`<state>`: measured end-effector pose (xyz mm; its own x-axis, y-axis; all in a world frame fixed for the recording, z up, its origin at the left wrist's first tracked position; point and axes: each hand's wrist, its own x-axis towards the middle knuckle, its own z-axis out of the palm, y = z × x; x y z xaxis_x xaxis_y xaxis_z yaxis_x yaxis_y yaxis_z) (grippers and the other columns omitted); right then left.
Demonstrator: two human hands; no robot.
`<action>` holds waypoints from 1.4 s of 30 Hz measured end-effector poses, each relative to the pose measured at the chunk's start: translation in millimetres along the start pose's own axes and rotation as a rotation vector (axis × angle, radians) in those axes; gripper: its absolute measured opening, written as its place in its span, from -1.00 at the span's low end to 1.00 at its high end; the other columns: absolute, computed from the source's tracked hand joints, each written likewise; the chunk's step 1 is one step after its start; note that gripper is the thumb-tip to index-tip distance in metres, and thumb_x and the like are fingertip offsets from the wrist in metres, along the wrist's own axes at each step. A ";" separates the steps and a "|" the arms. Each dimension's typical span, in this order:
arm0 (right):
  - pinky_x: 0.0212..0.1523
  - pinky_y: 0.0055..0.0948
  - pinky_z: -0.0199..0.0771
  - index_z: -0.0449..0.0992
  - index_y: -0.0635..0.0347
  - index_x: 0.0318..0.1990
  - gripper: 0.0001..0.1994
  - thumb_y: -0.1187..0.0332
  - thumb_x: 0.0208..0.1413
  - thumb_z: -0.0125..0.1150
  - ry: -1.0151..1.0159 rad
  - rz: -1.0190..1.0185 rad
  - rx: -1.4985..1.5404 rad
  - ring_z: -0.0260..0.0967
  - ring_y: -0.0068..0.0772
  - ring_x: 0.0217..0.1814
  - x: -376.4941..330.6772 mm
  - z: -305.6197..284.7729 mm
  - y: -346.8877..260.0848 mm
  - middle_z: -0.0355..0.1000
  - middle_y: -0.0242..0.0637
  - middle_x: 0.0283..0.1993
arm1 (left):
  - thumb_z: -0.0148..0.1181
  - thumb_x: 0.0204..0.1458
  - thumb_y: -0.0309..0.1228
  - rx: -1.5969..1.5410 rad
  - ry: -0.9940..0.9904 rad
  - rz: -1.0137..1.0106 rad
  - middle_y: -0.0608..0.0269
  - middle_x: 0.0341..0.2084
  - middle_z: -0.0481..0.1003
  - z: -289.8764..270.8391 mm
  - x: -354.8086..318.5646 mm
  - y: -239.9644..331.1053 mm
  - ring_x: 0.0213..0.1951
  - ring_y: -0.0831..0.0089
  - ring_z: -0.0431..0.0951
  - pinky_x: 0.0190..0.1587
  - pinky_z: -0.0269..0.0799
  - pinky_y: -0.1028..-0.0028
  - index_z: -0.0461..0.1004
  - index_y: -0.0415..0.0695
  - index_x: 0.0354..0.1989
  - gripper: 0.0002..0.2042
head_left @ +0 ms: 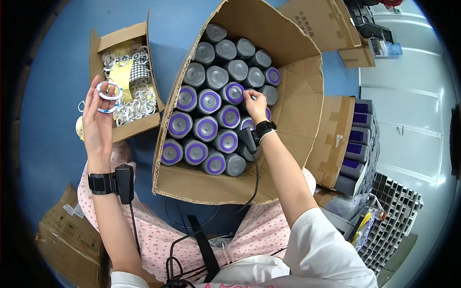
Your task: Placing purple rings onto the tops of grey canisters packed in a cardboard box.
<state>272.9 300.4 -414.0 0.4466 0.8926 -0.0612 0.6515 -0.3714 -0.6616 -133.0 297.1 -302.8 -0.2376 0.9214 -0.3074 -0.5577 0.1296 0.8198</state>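
Observation:
A few white rings with blue marks (109,91) hang about the raised fingers of my left hand (98,120), palm up beside the small box of rings. My right hand (255,105) is closed in a pinch over the large carton, its fingertips at the edge of a grey canister (234,93) with a purple ring on its end. A small bluish bit shows at those fingers, too small to name. Packed upright around it are several more grey canisters (217,77). Many ends carry purple rings (180,125); others, mostly at the far side, are plain grey.
The large open carton (288,139) stands before my knees. To its left, a smaller carton (126,129) holds loose white rings (139,103) and yellow paper (121,79). On the right are stacked grey-and-purple units (360,134) and a black-and-white grid (396,216). Cables (257,182) run from both wrists.

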 end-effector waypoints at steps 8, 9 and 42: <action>-0.04 -0.22 0.36 0.60 0.26 -0.42 -0.86 0.37 -0.10 0.29 0.023 0.001 -0.076 0.42 -0.07 -0.14 4.8 3.1 6.2 0.51 -0.03 -0.30 | -0.09 0.22 -0.31 0.012 -0.020 -0.003 0.23 -0.06 0.40 2.3 2.5 -4.7 -0.03 0.50 0.41 0.06 0.30 0.49 0.21 -0.20 0.19 -0.60; -0.04 -0.22 0.36 0.60 0.26 -0.42 -0.86 0.37 -0.10 0.29 0.021 0.004 -0.075 0.42 -0.07 -0.14 2.9 2.9 5.3 0.51 -0.03 -0.30 | -0.08 0.22 -0.30 0.028 -0.025 0.000 0.24 -0.06 0.41 0.5 2.7 -4.8 -0.03 0.51 0.41 0.06 0.31 0.50 0.21 -0.19 0.19 -0.60; 0.06 -0.26 0.26 0.52 0.22 -0.10 -0.53 0.25 -0.23 0.41 0.048 -0.332 -0.391 0.27 -0.11 0.03 -22.0 -0.4 -22.2 0.39 -0.18 -0.09 | -0.04 0.20 -0.29 0.055 -0.002 -0.016 0.24 -0.04 0.39 0.0 1.9 -3.5 0.07 0.47 0.37 0.15 0.25 0.47 0.20 -0.17 0.20 -0.58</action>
<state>248.9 288.9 -397.7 0.1982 0.9693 0.1452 0.9394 -0.1456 -0.3104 -131.5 298.4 -306.3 -0.2270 0.9198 -0.3200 -0.5173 0.1645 0.8399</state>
